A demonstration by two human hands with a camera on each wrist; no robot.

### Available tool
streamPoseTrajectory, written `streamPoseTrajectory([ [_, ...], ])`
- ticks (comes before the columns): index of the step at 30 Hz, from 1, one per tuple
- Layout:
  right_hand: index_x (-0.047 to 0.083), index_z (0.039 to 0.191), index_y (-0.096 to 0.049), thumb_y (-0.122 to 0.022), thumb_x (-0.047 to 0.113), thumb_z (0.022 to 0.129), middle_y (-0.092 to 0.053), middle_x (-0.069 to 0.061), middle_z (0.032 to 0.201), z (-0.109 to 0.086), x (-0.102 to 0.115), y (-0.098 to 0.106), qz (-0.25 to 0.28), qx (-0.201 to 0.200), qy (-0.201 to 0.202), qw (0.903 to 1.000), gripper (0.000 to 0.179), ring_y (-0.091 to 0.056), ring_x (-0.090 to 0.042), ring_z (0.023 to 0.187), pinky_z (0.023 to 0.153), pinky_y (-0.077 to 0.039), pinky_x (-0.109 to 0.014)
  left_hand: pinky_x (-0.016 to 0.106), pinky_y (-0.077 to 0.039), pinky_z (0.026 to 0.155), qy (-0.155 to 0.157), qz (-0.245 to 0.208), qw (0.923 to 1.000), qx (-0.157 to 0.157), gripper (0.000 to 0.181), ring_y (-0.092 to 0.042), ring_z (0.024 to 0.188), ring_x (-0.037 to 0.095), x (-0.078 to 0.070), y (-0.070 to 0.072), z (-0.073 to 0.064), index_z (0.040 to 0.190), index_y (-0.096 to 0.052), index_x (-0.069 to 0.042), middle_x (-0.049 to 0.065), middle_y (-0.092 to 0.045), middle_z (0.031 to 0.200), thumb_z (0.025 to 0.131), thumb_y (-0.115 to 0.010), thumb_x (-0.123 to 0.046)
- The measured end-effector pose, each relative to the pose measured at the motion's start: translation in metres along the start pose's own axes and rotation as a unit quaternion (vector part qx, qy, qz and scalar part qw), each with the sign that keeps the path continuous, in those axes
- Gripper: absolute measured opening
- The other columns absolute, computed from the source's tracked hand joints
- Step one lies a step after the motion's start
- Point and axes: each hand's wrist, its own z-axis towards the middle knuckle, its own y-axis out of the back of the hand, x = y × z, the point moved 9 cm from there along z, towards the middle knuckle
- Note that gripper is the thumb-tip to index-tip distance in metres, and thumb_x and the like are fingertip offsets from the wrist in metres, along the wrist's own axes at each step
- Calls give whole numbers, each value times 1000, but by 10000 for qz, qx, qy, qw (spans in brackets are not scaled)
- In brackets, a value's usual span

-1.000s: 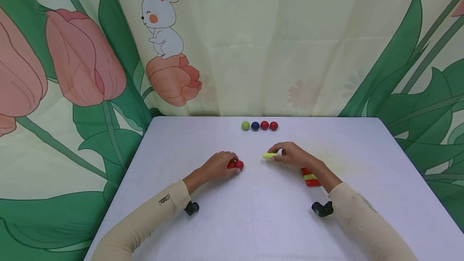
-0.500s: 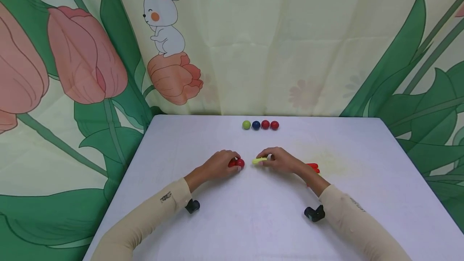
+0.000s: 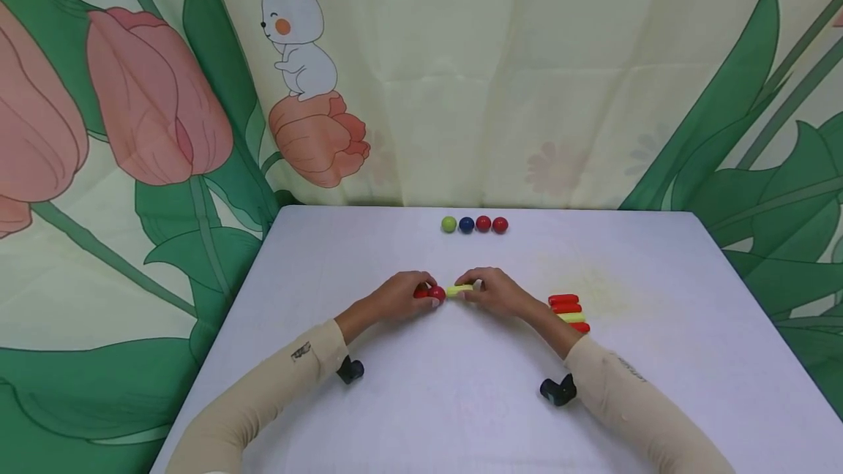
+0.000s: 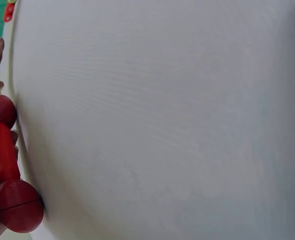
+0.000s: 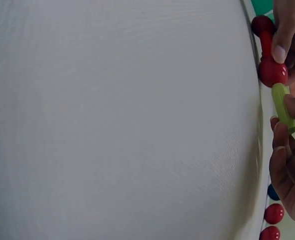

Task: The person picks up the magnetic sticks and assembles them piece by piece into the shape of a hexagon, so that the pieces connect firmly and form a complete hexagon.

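Note:
Near the middle of the table, my left hand (image 3: 399, 295) grips a joined toy piece: a red ribbed rod (image 4: 5, 154) with a red ball (image 4: 19, 206) on one end and a second red ball (image 3: 437, 294) on the other. My right hand (image 3: 499, 292) pinches a yellow-green rod (image 5: 282, 106) between thumb and fingers. In the right wrist view the rod's tip meets the second red ball, in line with the red rod. Whether it is seated in the ball or just touches it, I cannot tell. Fingers cover part of the red rod in the head view.
At the table's back edge a green ball (image 3: 448, 224), a blue ball (image 3: 466, 224) and two red balls stand in a row. Beside my right forearm lie several rods, red (image 3: 563, 299) and yellow-green (image 3: 571, 317), partly hidden by the arm. A printed curtain (image 3: 461, 93) hangs behind the table.
My right hand has moved left with the yellow-green rod until its tip meets the red ball. The left hand has stayed nearly still. More of the loose rods show beside the right forearm.

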Motion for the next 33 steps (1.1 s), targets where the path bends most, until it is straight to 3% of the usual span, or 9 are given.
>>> streamPoseTrajectory([
  [8,13,119,-73,-72,18,94,-72,-3,116,2,2,-3,71,-123,0,9999,26,-59,-19,105,84,-49,-31,25,-53,85,-79,-357,9993,10,39,-60,91,11,5,2,1,124,-65,-13,-2,-69,104,92,-74,-32],
  [15,14,119,-72,-73,17,92,-70,-4,114,2,0,1,63,93,-9,9999,26,-58,-18,94,75,-50,-26,25,-53,84,-66,-437,9990,29,37,-60,91,12,7,2,0,124,-65,-13,-2,-68,104,93,-74,-30],
  [19,14,117,-74,-75,16,90,-71,-2,110,1,-2,4,-85,63,22,9999,26,-56,-17,87,72,-50,-25,26,-54,85,-47,-458,9989,33,36,-59,91,13,7,2,-1,124,-65,-12,-1,-68,104,93,-73,-29],
  [33,15,114,-76,-77,17,89,-72,1,106,1,1,0,-469,-106,205,9986,26,-57,-14,88,77,-50,-25,26,-54,86,45,-272,9996,-60,38,-58,95,13,5,4,-1,123,-65,-11,0,-66,107,91,-75,-29],
])
